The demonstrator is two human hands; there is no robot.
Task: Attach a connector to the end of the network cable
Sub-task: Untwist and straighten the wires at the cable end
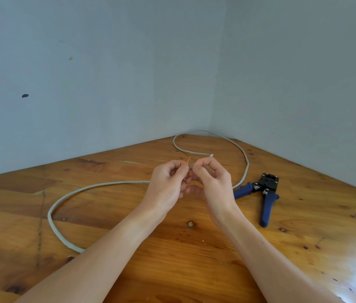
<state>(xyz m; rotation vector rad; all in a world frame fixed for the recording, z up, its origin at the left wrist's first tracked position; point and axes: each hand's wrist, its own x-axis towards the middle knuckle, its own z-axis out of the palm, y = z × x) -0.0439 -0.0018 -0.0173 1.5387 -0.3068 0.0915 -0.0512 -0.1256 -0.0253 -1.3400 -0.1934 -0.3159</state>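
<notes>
Both hands, left (168, 182) and right (212, 182), pinching thin wires (189, 164) of the grey network cable (68, 194). Orange wire pointing up and away from the pinch. Remaining wires hidden behind fingertips.

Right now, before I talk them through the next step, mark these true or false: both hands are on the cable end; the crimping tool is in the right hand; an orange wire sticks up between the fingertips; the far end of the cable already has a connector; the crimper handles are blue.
1. Both hands, left hand and right hand, pinch the wires at the cable end: true.
2. Crimping tool in the right hand: false; the crimping tool lies on the table, right of the hands.
3. An orange wire sticks up: true.
4. Far end has a connector: false; none is visible there.
5. Blue handles: true.
</notes>
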